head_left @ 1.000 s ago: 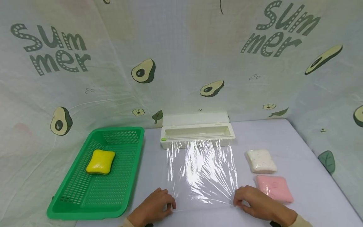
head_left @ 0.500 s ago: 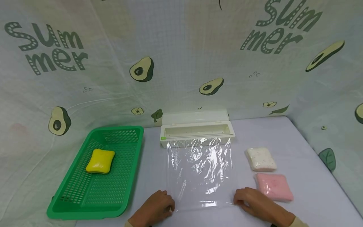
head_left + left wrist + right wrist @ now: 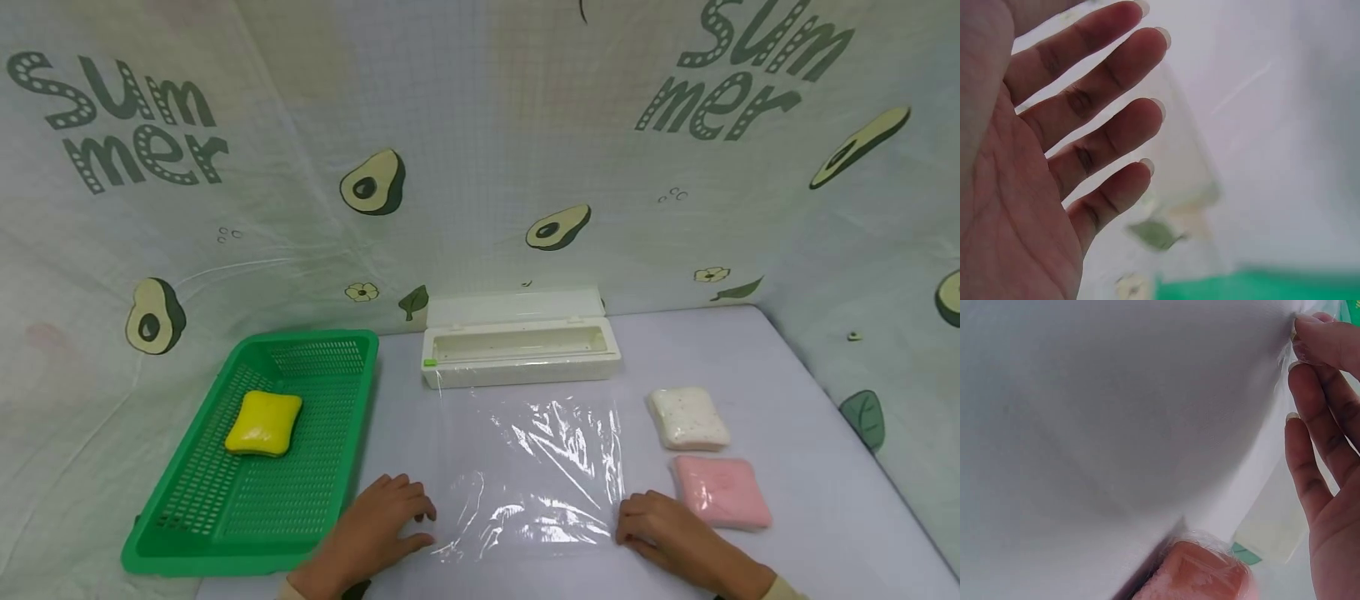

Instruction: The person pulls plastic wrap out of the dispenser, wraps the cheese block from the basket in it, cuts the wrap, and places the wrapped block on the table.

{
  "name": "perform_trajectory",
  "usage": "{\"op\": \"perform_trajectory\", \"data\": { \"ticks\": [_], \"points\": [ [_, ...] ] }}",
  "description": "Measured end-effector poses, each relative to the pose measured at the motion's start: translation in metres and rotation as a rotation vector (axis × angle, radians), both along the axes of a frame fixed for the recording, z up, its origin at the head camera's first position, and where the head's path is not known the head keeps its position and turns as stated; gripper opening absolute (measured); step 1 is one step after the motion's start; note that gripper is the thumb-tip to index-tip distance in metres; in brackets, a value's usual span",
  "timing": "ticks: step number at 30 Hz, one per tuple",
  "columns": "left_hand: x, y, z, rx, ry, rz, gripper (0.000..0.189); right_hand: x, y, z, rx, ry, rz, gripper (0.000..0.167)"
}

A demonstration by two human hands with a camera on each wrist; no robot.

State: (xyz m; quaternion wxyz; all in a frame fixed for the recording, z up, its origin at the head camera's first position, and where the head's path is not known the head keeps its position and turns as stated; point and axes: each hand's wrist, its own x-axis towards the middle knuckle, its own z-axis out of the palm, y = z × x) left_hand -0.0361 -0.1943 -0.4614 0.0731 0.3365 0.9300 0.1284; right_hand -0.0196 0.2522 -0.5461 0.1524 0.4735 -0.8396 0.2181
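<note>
A sheet of clear plastic wrap [image 3: 525, 475] stretches over the table from the front of the white wrap dispenser [image 3: 525, 367] toward me. At its near right corner my right hand [image 3: 663, 533] pinches the edge between thumb and index finger, which the right wrist view shows up close. Just off the near left corner is my left hand [image 3: 378, 529], its fingers spread and holding nothing; the left wrist view shows its bare palm and fingers [image 3: 1116, 125]. The dispenser's lid [image 3: 517, 307] is raised.
On the left stands a green basket [image 3: 352, 450] with a yellow wrapped pillow-shaped block [image 3: 264, 423] in it. To the right lie a white wrapped block [image 3: 688, 417] and a pink wrapped block [image 3: 722, 492], close beside my right hand. A printed cloth hangs behind.
My left hand has let go of the wrap's left corner and drawn back leftward, fingers opening. My right hand keeps its pinch. The wrap lies slacker near the dispenser.
</note>
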Motion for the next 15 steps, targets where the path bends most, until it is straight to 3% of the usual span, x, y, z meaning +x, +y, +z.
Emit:
{"op": "perform_trajectory", "data": {
  "ticks": [4,6,8,11,15],
  "points": [
    [-0.007,-0.022,0.018,0.135,0.167,0.027,0.019,0.0,-0.001,-0.001,-0.007,0.014,0.003,0.022],
    [-0.013,-0.036,0.023,0.231,0.237,0.03,0.023,0.001,-0.001,-0.001,-0.009,0.01,0.004,0.022],
    [-0.021,-0.052,0.027,0.271,0.29,0.044,0.028,0.001,-0.002,-0.001,-0.011,0.005,0.004,0.023],
    [-0.034,-0.078,0.034,0.245,0.335,0.095,0.029,0.001,-0.004,0.0,-0.008,-0.001,0.001,0.023],
    [-0.049,-0.108,0.039,0.129,0.273,0.197,0.023,0.001,-0.005,0.0,0.0,0.007,-0.003,0.023]
  ]
}}
